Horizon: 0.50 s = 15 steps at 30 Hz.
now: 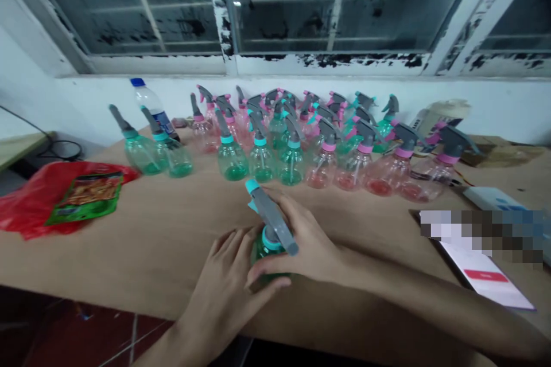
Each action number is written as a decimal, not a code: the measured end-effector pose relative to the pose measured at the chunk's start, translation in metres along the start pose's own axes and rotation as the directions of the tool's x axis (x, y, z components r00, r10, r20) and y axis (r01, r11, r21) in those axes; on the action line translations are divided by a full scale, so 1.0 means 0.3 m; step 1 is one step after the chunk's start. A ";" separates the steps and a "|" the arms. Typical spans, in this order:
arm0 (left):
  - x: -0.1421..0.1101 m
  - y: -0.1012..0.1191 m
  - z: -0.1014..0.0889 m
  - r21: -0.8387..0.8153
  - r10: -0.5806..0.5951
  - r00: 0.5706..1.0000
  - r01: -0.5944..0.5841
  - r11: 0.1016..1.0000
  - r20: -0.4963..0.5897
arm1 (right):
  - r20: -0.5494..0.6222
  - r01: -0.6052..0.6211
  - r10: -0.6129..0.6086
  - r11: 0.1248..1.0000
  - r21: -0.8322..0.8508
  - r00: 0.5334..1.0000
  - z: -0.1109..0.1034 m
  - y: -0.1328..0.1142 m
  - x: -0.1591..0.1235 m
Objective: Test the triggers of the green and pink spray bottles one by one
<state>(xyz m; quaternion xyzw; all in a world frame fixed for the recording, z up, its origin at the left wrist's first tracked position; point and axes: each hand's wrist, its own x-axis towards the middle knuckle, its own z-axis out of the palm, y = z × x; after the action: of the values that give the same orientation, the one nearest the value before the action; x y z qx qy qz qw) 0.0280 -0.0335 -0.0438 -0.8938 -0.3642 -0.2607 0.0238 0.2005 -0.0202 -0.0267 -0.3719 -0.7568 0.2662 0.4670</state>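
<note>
Near the front of the table I hold a green spray bottle (272, 217) with a grey head and turquoise collar and nozzle. My left hand (228, 278) is closed around its left side. From the right, my right hand (307, 241) curls around the bottle, its thumb across the front. Most of the bottle's body is hidden behind my fingers. The head points away and to the left. Beyond my hands stand several similar spray bottles, green ones (232, 160) and pink ones (350, 169), each front one with a little liquid in the bottom.
At left lie a red plastic bag (26, 198) and a green food packet (92, 195). A blue-capped drink bottle (148, 103) stands by the wall. At right are a phone-like screen (495, 284), partly pixelated, a white box (491, 198) and brown packaging (508, 152).
</note>
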 end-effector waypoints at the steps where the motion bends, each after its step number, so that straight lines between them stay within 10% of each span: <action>1: -0.016 -0.035 -0.009 -0.015 -0.057 0.998 0.057 0.998 -0.014 | 0.032 -0.015 0.017 0.999 -0.042 0.999 0.004 -0.001 0.008; 7: -0.048 -0.318 -0.038 -0.080 -0.422 0.897 0.414 0.907 -0.134 | 0.063 -0.115 0.126 0.980 -0.165 0.990 -0.013 0.008 0.006; 15: 0.117 -0.571 -0.127 0.251 -0.502 0.852 0.524 0.814 -0.148 | 0.073 -0.235 0.259 0.941 -0.244 0.963 -0.067 0.070 -0.107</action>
<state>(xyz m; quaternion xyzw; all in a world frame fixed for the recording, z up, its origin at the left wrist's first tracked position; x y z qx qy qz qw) -0.0819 0.1057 -0.0192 -0.7392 -0.6238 -0.2362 0.0935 0.2345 -0.0330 -0.0505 -0.5018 -0.7534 0.2509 0.3430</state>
